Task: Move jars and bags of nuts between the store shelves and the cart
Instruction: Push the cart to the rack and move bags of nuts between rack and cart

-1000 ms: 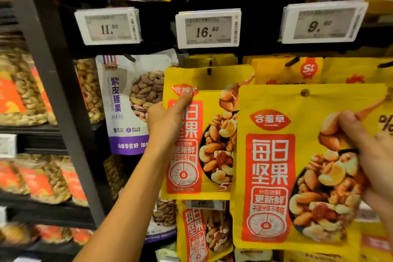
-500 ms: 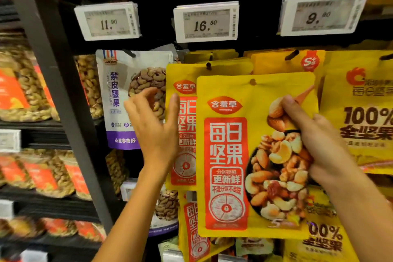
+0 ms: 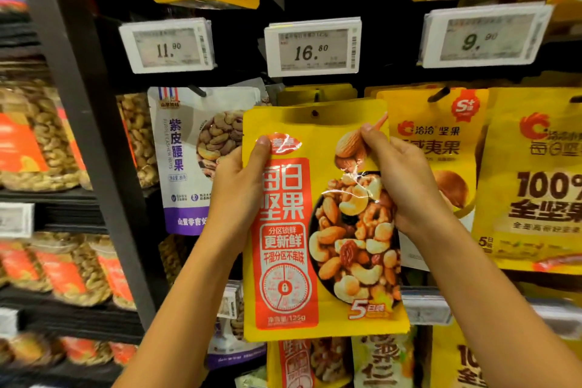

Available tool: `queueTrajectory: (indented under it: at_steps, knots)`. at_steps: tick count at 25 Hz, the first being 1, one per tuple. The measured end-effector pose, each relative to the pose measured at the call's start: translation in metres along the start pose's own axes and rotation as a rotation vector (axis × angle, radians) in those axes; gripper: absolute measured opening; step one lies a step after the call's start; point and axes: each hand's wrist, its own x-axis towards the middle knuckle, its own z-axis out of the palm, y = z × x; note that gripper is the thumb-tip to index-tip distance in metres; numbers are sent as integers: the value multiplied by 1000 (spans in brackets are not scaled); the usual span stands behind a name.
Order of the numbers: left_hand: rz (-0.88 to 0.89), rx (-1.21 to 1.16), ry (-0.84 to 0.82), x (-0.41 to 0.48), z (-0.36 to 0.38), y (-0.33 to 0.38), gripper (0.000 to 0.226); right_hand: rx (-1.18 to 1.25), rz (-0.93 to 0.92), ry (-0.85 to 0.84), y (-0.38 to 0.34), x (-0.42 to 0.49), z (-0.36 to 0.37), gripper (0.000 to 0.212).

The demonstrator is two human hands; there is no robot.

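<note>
A yellow bag of mixed nuts [image 3: 318, 230] with a red label panel is held up in front of the hanging display. My left hand [image 3: 239, 189] grips its left edge, thumb on the front near the logo. My right hand [image 3: 400, 179] grips its right edge, thumb on the printed almond. The hole at the bag's top sits just below a peg that carries more yellow bags [image 3: 315, 94] behind it. Whether the hole is on the peg cannot be told.
Price tags reading 11.90 [image 3: 167, 44], 16.80 [image 3: 311, 47] and 9.90 [image 3: 482, 36] hang above. A white and purple cashew bag [image 3: 189, 151] hangs left, other yellow bags [image 3: 532, 179] right. Clear tubs of nuts [image 3: 34, 142] fill shelves beyond a dark upright post [image 3: 88, 123].
My right hand carried the bag leftward to the middle peg. My left hand let go of the hanging bags and took hold of the bag's left edge.
</note>
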Motion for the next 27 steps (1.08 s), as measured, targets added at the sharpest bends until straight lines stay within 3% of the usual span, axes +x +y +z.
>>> queueTrajectory:
  at_steps: [6,10,12,14,15,17,19,27]
  knots:
    - [-30,34,34,24,2,-4,26,5,-12,18,0,16,5,36]
    - [-22,111,36,31,3,-15,28,-151,-67,83,11,21,6,42]
    - [99,222,138,28,3,-21,25,-289,-254,204,19,17,7,36]
    - [458,560,336,9,0,-33,37,-580,-630,379,32,-1,3,25]
    - [651,736,359,-8,-1,-46,47,-787,-844,385,44,-15,0,35]
    - [893,1012,201,-43,-4,-81,53,-1142,-1148,157,78,-43,-9,45]
    - [918,1183,36,-56,-8,-111,54,-1283,-1189,-4,102,-53,-17,45]
    - [811,1285,-118,-16,4,-144,60,-1458,-1211,44,131,0,-32,46]
